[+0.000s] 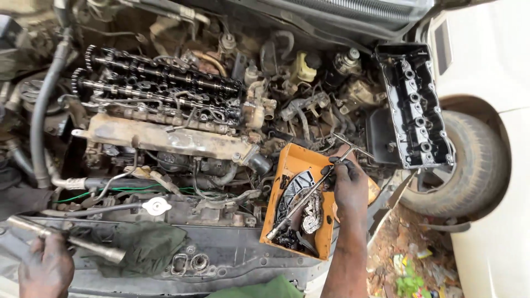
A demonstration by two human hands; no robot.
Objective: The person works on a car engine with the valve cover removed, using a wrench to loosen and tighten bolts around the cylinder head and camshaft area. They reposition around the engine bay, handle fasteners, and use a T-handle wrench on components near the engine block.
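Note:
My left hand (45, 269) at the lower left grips a long metal tube-shaped tool (83, 245) that lies across the front panel of the engine bay. My right hand (349, 185) reaches over an orange tray (292, 160) and holds the top end of a long T-handle wrench (302, 198), whose lower end rests among the parts in the tray. In the tray lie a timing chain (312, 212) and a dark curved guide (291, 190). Both hands are black with grease.
The open engine (160, 91) shows two camshafts with sprockets and a rusty heat shield (165, 138). A removed black valve cover (415, 105) leans at the right. A green rag (149, 245) lies on the front panel. A tyre (469, 165) and white bodywork stand right.

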